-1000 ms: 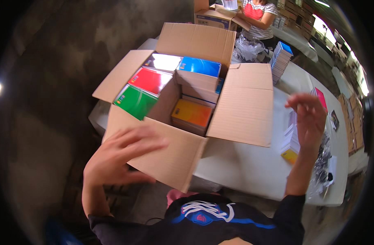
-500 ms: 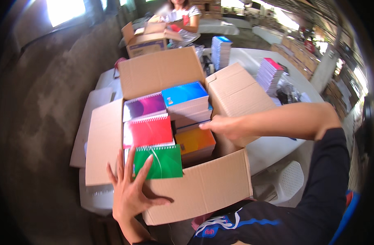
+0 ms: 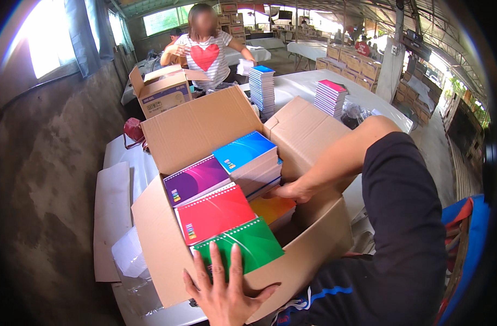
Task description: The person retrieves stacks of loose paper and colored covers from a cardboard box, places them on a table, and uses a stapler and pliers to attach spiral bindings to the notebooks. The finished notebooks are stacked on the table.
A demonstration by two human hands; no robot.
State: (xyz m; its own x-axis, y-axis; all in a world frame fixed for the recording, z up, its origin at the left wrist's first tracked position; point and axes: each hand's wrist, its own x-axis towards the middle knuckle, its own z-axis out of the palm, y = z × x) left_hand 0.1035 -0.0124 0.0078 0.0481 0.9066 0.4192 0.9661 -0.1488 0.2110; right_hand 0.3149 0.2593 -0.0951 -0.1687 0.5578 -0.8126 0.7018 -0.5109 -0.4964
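An open cardboard box (image 3: 330, 228) holds stacks of spiral notebooks. My left hand (image 3: 224, 293) lies with spread fingers on the lower edge of the green notebook (image 3: 254, 244), its thumb against the box's near flap. Beyond it are a red notebook (image 3: 216, 214) and a purple notebook (image 3: 197, 179). My right hand (image 3: 292, 190) reaches in from the right, between the tall stack topped by a blue notebook (image 3: 245, 152) and the lower yellow notebook (image 3: 273, 208). Its fingertips are hard to make out there, and whether they grip anything does not show.
On the white table (image 3: 292, 89) stand a blue-topped notebook stack (image 3: 262, 92) and a pink-topped stack (image 3: 330, 98), beside clear plastic (image 3: 354, 115). Another open carton (image 3: 164, 98) sits at the far left. A person (image 3: 210, 51) in a striped shirt stands behind it.
The view has tilted up and shifted, showing more of the room. My right hand has gone lower, toward the yellow notebook. My left hand now rests over the green notebook's lower edge.
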